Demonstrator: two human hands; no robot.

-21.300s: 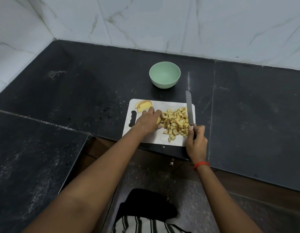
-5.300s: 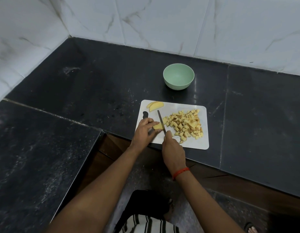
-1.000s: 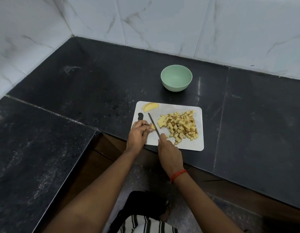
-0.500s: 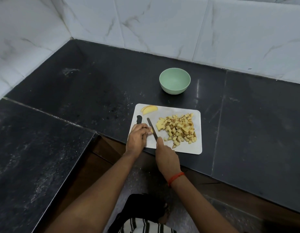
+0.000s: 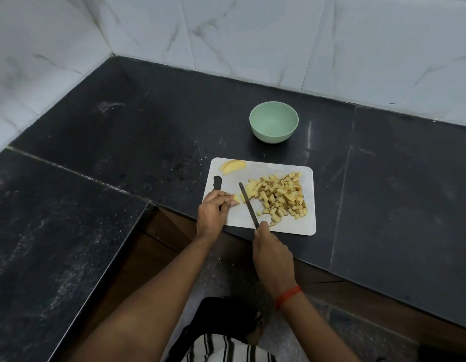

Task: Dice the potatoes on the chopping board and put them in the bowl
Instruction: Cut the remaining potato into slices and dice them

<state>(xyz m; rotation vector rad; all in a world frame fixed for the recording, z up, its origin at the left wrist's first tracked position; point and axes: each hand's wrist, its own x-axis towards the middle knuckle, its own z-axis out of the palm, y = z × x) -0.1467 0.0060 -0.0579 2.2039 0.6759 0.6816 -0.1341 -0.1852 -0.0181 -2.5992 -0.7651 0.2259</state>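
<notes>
Lying at the near edge of the black stone countertop (image 5: 148, 126), the white chopping board (image 5: 239, 218) carried all of the potato, while the pale green bowl (image 5: 273, 134) stood empty just beyond the board's far edge, apart from it. The heap of diced potato (image 5: 281, 197) covered the board's right half. Such cubes were judged light, firm and damp, apt to scatter or cling, so better scooped in cupped handfuls or swept off the tilted board than picked up singly. The kitchen knife (image 5: 249, 206) lay slantwise just left of the heap, tip pointing away and blade low; whether its edge touched the board could not be told. Two uncut potato slices (image 5: 233, 166) rested at the board's far left corner, judged stiff, wet-faced and probably slippery, best pinned flat side down under curled fingertips. The right hand (image 5: 272, 254), wrist over the counter's edge, was wrapped closed round the knife handle, one finger extended toward the base of the blade. The left hand (image 5: 212, 212) arched over the board's handle slot (image 5: 217, 182), its bent fingertips pinching a small potato stub (image 5: 236, 198) against the board, just left of the blade.
</notes>
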